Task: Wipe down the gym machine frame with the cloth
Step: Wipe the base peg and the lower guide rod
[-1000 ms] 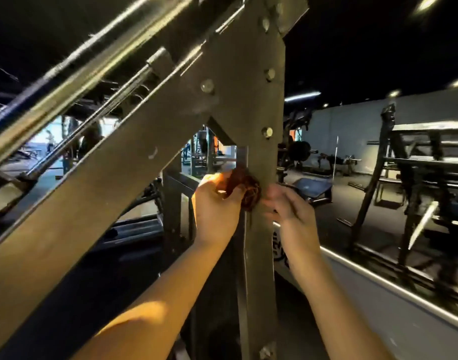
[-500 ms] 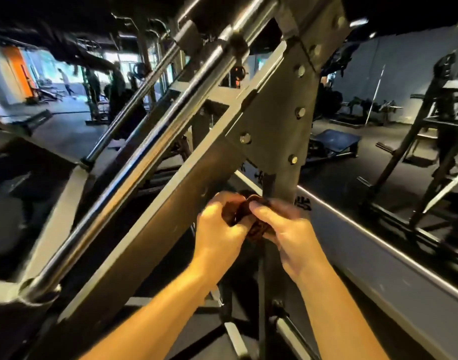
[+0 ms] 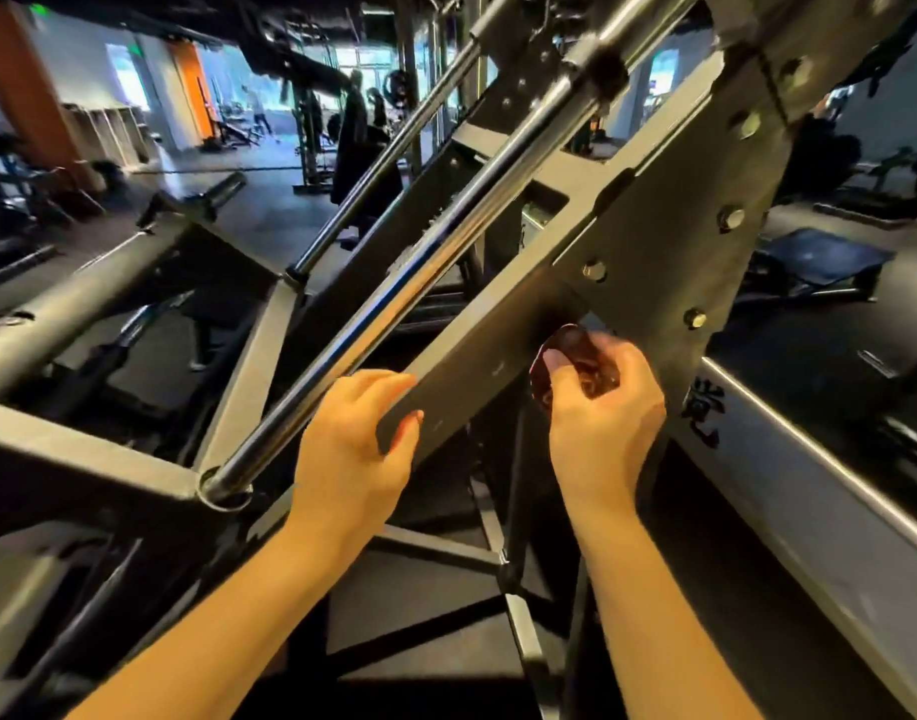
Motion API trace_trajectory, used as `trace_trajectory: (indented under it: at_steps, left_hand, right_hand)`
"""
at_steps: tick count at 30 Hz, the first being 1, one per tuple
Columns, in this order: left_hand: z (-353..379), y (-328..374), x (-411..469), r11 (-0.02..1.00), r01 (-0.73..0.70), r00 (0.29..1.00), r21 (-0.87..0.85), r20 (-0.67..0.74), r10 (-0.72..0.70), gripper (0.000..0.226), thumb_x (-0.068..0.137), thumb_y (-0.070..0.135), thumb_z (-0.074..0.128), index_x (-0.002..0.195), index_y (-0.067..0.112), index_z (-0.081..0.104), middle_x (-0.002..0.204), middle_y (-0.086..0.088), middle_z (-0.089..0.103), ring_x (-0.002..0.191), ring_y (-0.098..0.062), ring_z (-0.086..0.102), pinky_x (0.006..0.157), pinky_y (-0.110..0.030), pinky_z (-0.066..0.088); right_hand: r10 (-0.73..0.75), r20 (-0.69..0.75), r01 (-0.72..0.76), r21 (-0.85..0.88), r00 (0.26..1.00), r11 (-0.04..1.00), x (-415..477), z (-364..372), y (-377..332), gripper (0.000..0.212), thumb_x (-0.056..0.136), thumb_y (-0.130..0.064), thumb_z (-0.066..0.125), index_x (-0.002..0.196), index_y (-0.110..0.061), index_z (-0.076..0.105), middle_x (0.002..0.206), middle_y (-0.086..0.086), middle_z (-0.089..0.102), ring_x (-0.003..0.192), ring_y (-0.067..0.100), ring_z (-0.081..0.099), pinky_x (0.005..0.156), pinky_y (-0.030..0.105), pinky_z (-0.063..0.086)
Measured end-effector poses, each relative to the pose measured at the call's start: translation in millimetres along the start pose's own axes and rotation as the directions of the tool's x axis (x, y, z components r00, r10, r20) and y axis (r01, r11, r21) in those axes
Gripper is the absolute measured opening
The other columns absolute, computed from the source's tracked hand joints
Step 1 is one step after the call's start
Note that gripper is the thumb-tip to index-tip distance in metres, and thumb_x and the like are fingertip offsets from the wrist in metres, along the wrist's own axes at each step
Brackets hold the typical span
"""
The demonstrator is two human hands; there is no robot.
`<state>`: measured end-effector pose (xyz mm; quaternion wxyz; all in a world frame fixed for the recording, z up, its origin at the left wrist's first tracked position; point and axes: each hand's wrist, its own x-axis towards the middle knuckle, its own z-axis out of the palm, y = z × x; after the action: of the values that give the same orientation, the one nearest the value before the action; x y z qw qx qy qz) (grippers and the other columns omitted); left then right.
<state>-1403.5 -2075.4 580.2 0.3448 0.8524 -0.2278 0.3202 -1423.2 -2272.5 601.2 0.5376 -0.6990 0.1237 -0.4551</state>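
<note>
The gym machine frame (image 3: 648,236) is dark grey steel with a slanted beam and a bolted plate, crossing the view from lower left to upper right. A small dark red-brown cloth (image 3: 570,356) is bunched against the underside of the beam where it meets the plate. My right hand (image 3: 602,413) grips the cloth with curled fingers and holds it against the steel. My left hand (image 3: 352,444) is further down the beam, its fingers and thumb curled around the beam's lower edge.
A shiny chrome guide rod (image 3: 404,283) runs parallel above the beam, with a second rod (image 3: 383,163) behind. Black base struts (image 3: 435,550) lie on the floor below. A pale low wall (image 3: 820,517) stands to the right. Other gym machines fill the background.
My left hand has let go of the cloth and moved down-left onto the beam. The right hand now holds the cloth alone. The view has swung left and down.
</note>
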Motion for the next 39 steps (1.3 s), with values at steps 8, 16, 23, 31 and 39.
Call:
trace_trajectory:
  at_steps: [8,16,23,31,39]
  left_hand:
    - [27,-36,-16,0.995,0.07,0.997,0.064,0.028,-0.072,0.036,0.091,0.014,0.072,0.126,0.006,0.068,0.123,-0.004,0.064,0.114,-0.021,0.058,0.098,-0.027,0.046]
    - [35,-53,-13,0.996,-0.032,0.998,0.078,-0.044,0.035,0.029,0.087,0.003,0.07,0.116,0.003,0.073,0.11,-0.01,0.067,0.097,-0.027,0.062,0.074,-0.038,0.056]
    - [34,-53,-13,0.995,-0.045,0.997,0.09,-0.053,0.05,0.029,0.087,0.007,0.07,0.115,0.004,0.073,0.106,-0.008,0.068,0.093,-0.024,0.062,0.068,-0.027,0.05]
    - [35,-56,-14,1.0,-0.025,0.999,0.016,-0.047,0.025,0.034,0.083,-0.004,0.067,0.116,0.001,0.072,0.108,-0.009,0.065,0.099,-0.023,0.059,0.082,-0.015,0.044]
    - [39,-59,-17,0.999,-0.008,1.0,-0.037,-0.022,0.007,0.047,0.079,-0.013,0.071,0.123,0.002,0.069,0.11,-0.007,0.061,0.104,-0.023,0.055,0.085,-0.018,0.043]
  right_hand:
    - [-0.142,0.063,0.147,-0.075,0.988,0.986,-44,52,22,0.029,0.093,-0.011,0.072,0.122,-0.01,0.072,0.122,0.002,0.062,0.111,0.001,0.061,0.099,0.017,0.051]
    - [-0.28,0.113,0.298,-0.197,0.953,0.934,-39,48,29,0.025,0.093,-0.013,0.073,0.118,-0.008,0.072,0.117,-0.001,0.06,0.106,0.005,0.059,0.096,0.016,0.052]
    - [-0.183,-0.016,0.18,-0.133,0.983,0.975,-56,71,27,0.021,0.095,-0.015,0.071,0.115,-0.02,0.066,0.114,-0.002,0.062,0.109,-0.001,0.06,0.095,0.016,0.051]
    - [-0.321,0.068,0.327,-0.274,0.945,0.905,-9,40,16,0.021,0.096,-0.019,0.071,0.114,-0.008,0.072,0.11,0.002,0.066,0.1,-0.004,0.06,0.087,0.016,0.052]
    - [-0.364,0.239,0.412,-0.199,0.9,0.889,-82,75,60,0.019,0.096,-0.014,0.069,0.112,-0.004,0.074,0.112,0.007,0.064,0.104,0.017,0.063,0.091,0.034,0.056]
